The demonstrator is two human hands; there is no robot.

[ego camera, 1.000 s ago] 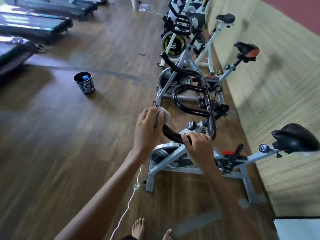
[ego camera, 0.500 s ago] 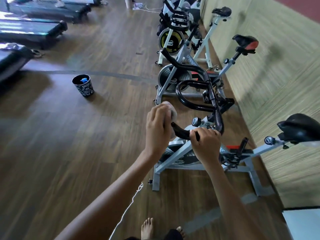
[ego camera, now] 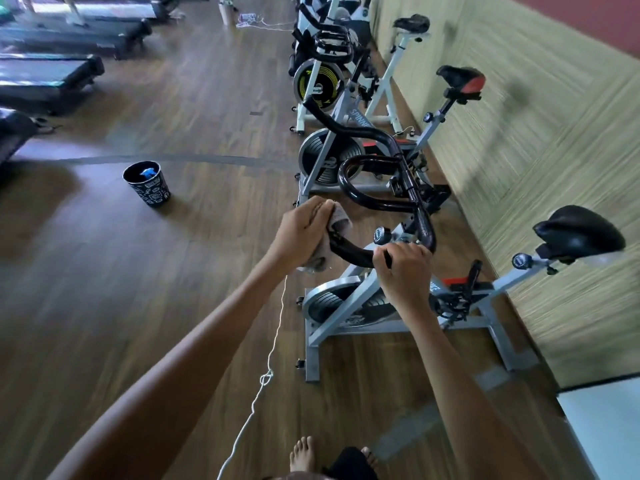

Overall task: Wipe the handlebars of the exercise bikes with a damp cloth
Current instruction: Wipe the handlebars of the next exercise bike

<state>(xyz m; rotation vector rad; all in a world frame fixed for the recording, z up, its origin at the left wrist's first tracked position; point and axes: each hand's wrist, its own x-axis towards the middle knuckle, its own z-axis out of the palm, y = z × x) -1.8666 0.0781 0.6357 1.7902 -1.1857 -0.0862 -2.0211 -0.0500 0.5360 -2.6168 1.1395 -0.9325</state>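
Note:
The nearest exercise bike (ego camera: 346, 327) has a grey frame and black looped handlebars (ego camera: 381, 202). My left hand (ego camera: 301, 233) grips a grey-brown cloth (ego camera: 341, 220) wrapped round the left end of the handlebar. My right hand (ego camera: 405, 271) grips the same bar a little to the right of the cloth, fingers curled over it. The bar's left tip is hidden under the cloth.
More exercise bikes (ego camera: 329, 150) stand in a row along the right wall (ego camera: 554, 140). A dark patterned bucket (ego camera: 147, 183) with something blue inside sits on the wooden floor at left. Treadmills (ego camera: 45, 77) line the far left. A white cord (ego camera: 266, 375) trails by my bare feet (ego camera: 303, 453).
My left hand with the cloth has stayed on the left end of the handlebar, shifting slightly along it. My right hand keeps its grip. The view has drifted a little.

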